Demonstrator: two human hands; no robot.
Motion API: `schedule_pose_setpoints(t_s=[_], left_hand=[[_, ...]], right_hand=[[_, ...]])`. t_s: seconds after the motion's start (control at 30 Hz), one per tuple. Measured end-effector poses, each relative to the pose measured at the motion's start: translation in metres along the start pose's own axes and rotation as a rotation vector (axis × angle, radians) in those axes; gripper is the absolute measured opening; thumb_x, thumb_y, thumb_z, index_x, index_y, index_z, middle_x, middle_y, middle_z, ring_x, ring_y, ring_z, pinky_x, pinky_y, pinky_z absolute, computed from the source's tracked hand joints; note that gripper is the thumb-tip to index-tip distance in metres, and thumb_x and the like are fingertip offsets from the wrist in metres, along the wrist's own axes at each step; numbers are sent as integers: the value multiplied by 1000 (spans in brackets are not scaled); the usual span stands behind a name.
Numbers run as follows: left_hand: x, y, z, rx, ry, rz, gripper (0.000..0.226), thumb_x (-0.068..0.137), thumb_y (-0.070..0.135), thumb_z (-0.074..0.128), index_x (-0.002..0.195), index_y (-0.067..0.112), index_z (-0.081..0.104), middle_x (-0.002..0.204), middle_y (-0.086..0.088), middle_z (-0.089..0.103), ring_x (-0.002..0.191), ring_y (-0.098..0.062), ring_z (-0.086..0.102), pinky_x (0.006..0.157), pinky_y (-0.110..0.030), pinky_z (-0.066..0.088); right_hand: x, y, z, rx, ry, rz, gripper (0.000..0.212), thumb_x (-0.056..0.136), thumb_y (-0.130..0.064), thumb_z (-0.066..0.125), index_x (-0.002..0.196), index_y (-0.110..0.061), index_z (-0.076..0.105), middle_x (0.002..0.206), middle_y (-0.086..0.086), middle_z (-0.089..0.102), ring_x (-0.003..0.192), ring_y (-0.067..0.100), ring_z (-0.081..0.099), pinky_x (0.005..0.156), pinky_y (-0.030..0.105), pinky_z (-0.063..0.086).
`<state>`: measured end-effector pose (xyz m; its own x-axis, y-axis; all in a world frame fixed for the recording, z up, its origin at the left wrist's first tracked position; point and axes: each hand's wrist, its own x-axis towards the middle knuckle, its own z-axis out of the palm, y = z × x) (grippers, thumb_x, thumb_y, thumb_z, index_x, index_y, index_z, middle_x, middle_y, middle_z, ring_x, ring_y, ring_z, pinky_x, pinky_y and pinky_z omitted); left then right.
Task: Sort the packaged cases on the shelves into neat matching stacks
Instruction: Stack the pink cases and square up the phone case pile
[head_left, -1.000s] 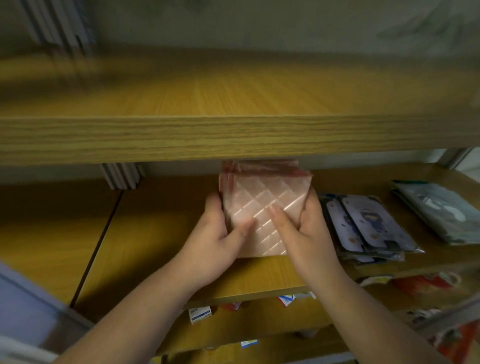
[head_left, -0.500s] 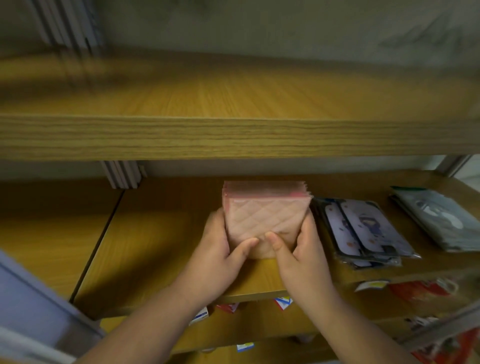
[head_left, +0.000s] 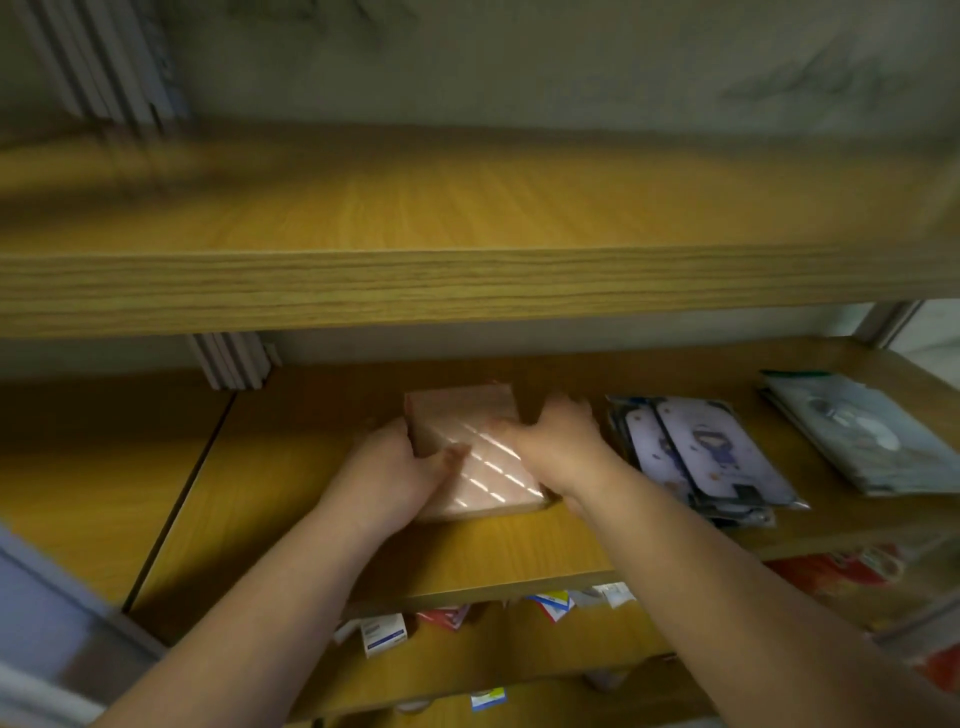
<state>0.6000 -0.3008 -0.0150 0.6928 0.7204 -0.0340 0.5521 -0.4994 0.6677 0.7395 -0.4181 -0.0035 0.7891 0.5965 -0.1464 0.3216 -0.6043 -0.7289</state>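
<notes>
A stack of pink quilted packaged cases (head_left: 480, 457) lies flat on the middle wooden shelf (head_left: 291, 499). My left hand (head_left: 395, 473) grips its left edge, thumb on top. My right hand (head_left: 558, 441) presses on its right side, fingers spread over the top and far edge. To the right lies a stack of lilac cartoon-figure cases (head_left: 696, 457), and further right a stack of grey-blue cases (head_left: 857, 436). The frame is motion-blurred.
The bare top shelf (head_left: 467, 291) overhangs the middle one, leaving a low gap. Grey upright posts (head_left: 231, 361) stand at the back left. Red and white-blue packages (head_left: 550, 605) poke out from the lower shelf. A seam (head_left: 182, 483) divides the middle shelf at left.
The pink stack stood upright in both hands, then tipped down; now it lies flat on the shelf, further back. My right hand has shifted onto its top and right side.
</notes>
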Motion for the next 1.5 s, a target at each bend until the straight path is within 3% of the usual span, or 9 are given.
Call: schedule_pose_setpoints(t_s=[0.23,0.43,0.57,0.67,0.9,1.03,1.17,1.3,1.5], left_hand=[[-16,31,4,187,177,34,71,84,71,46,129,18,62,128,-14,66,120,-36,56,99,-45,48],[-53,124,63,184,265,299,66,89,60,52,140,18,57,142,-8,58,133,-25,44,108,-29,28],[-56,161,110,125,-98,65,89,89,73,44,158,20,26,161,-7,36,147,-26,30,117,-38,27],[-58,173,136,104,-239,-23,85,90,74,39,154,19,28,152,-6,45,139,-26,37,111,-43,37],[-59,200,155,-550,-150,-236,32,91,28,64,123,34,63,110,9,75,105,-13,67,83,-29,53],[-43,201,148,-865,16,-523,37,89,20,69,123,4,65,111,-22,72,105,-38,68,77,-39,50],[-34,207,138,-956,-112,-523,24,98,26,60,106,7,73,89,-14,79,70,-24,76,52,-28,56],[-34,213,151,-713,-132,-458,47,89,33,75,127,8,61,114,-15,75,102,-30,72,92,-43,58],[-43,199,153,-696,-67,-210,37,88,28,78,120,19,64,109,-4,78,101,-24,75,90,-47,59]], right_hand=[[-20,41,-77,-33,103,-140,72,79,-66,57,135,-22,51,133,8,53,122,28,52,100,46,47],[-19,112,-159,25,264,-53,70,87,-55,60,145,-20,44,146,8,47,131,26,46,105,46,41],[-26,146,-163,198,-15,73,69,84,-64,60,143,-34,43,137,-9,44,109,13,52,88,36,43],[-27,156,-152,229,-88,-13,37,81,-57,60,117,-49,55,131,-18,49,127,15,44,104,43,41],[-15,162,-152,448,-253,-142,35,93,-22,60,118,-46,61,111,-22,68,100,-4,62,72,12,46],[-16,168,-153,561,-293,-86,37,92,-25,65,124,-43,57,114,-18,68,93,-6,62,52,3,45],[-11,175,-161,610,-317,-16,33,88,-37,71,118,-42,59,106,-19,71,94,-2,65,59,12,47],[-4,179,-164,604,-353,-36,35,83,-35,77,115,-40,63,99,-20,75,88,-2,69,67,17,50],[1,178,-163,737,-378,60,48,84,-52,69,127,-33,56,121,-1,68,102,16,68,79,31,54]])
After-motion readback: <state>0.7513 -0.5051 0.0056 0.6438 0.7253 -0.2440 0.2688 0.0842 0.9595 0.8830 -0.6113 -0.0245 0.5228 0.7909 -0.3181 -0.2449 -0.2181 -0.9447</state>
